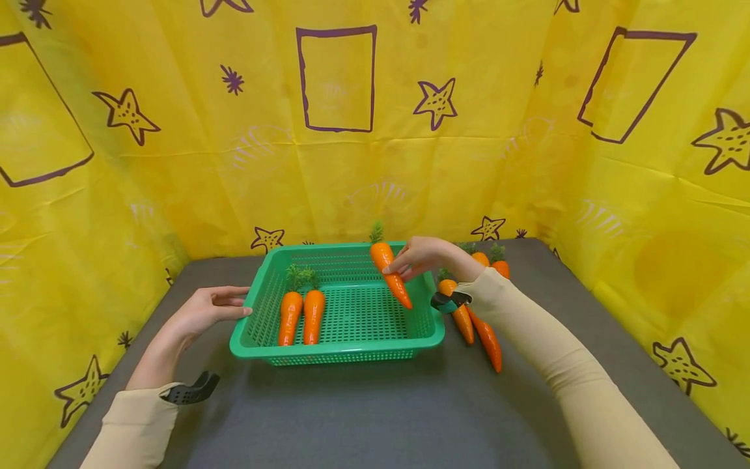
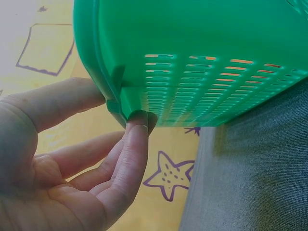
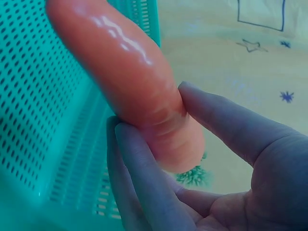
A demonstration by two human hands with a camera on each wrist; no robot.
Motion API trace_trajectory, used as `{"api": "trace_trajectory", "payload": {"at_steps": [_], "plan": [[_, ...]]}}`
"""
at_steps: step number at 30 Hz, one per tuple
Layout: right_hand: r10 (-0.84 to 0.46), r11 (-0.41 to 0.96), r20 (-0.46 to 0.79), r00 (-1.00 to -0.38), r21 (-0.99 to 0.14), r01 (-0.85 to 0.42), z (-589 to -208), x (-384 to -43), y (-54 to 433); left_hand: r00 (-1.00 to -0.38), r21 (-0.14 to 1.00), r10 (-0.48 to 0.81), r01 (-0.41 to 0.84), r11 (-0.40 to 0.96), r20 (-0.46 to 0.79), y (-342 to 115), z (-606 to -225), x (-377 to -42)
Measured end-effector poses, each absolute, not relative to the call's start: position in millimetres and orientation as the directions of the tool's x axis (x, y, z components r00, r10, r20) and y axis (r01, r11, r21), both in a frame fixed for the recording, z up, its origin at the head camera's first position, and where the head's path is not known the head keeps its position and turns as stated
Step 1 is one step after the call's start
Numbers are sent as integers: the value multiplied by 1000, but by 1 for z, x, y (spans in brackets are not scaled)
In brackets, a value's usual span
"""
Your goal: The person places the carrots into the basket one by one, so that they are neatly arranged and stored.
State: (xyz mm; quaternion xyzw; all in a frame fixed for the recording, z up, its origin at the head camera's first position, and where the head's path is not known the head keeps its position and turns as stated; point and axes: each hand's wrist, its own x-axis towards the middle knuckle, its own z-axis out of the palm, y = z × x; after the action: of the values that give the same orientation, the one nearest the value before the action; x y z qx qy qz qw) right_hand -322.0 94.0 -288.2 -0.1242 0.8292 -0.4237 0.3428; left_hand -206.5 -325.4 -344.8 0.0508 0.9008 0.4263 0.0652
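Where basket edges point(image 1: 346, 350) leave room, the right hand point(image 1: 423, 256) pinches a carrot point(image 1: 398, 286).

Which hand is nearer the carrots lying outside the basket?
Right. The right hand, a carrot in its grip, is just left of the loose carrots; the left hand is across the green basket, touching its left side.

One green basket point(image 1: 346, 350) is occupying the centre of the frame. Two carrots point(image 1: 313, 316) are lying in its left part; one raised carrot point(image 1: 382, 257) is showing right of centre. At least three further carrots point(image 1: 459, 316) are lying farther right, one of two sleeves point(image 1: 556, 352) obscuring their exact number. Two hands point(image 1: 205, 309) and two dark wristbands point(image 1: 190, 391) are appearing, one each per side.
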Motion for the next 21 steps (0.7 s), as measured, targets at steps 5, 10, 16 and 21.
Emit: {"api": "trace_trajectory", "payload": {"at_steps": [5, 10, 16, 21], "plan": [[-491, 578, -478, -729, -804, 138, -295, -325, 79, -987, 774, 144, 38, 632, -68, -325, -345, -206], [-508, 589, -490, -708, -798, 128, -301, -323, 66, -987, 771, 142, 36, 636, -71, -326, -345, -207], [-525, 587, -493, -694, -800, 124, -307, -320, 51, -987, 774, 144, 32, 632, -77, -326, -346, -207], [-546, 573, -489, -680, -810, 123, -313, -318, 40, -986, 773, 146, 36, 634, -75, -327, -346, -208]]}}
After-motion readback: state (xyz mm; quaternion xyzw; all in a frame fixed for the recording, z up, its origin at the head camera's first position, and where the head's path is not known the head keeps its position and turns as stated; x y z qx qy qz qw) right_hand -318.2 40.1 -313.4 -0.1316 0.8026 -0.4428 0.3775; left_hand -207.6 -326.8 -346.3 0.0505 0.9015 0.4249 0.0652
